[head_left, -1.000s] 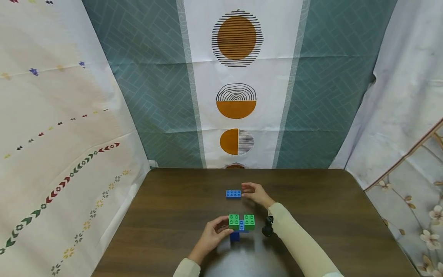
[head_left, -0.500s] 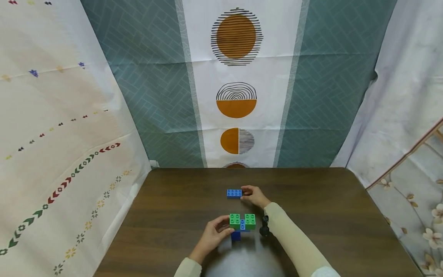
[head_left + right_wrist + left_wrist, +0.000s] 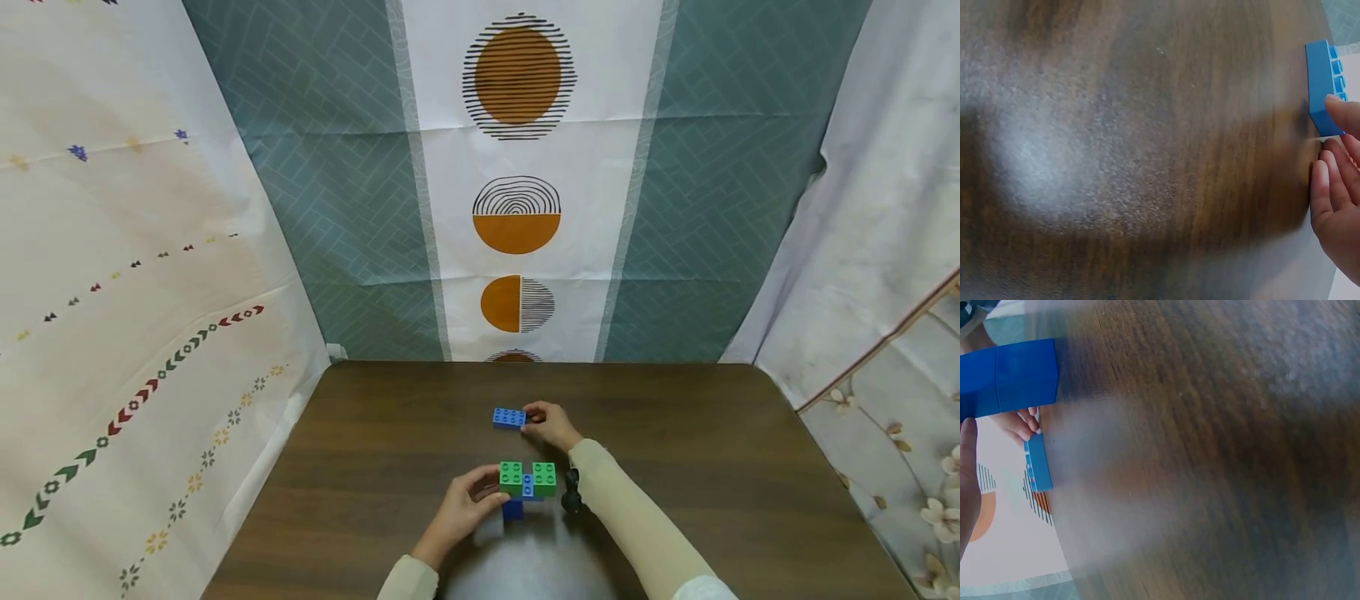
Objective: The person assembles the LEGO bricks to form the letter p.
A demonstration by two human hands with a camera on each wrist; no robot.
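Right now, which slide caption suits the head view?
Left grip holds green-and-blue brick stack; right grip pinches single blue brick.

Left hand [image 3: 467,505]: near, curled in a grip.
Right hand [image 3: 552,427]: farther off, pinching.
Left forearm [image 3: 411,577]: slants far and right, partly seen.
Right forearm [image 3: 643,518]: slants far and left.

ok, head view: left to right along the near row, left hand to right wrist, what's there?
Left hand → left green four-stud brick → two exposed blue studs → right green four-stud brick → black wrist-worn item.
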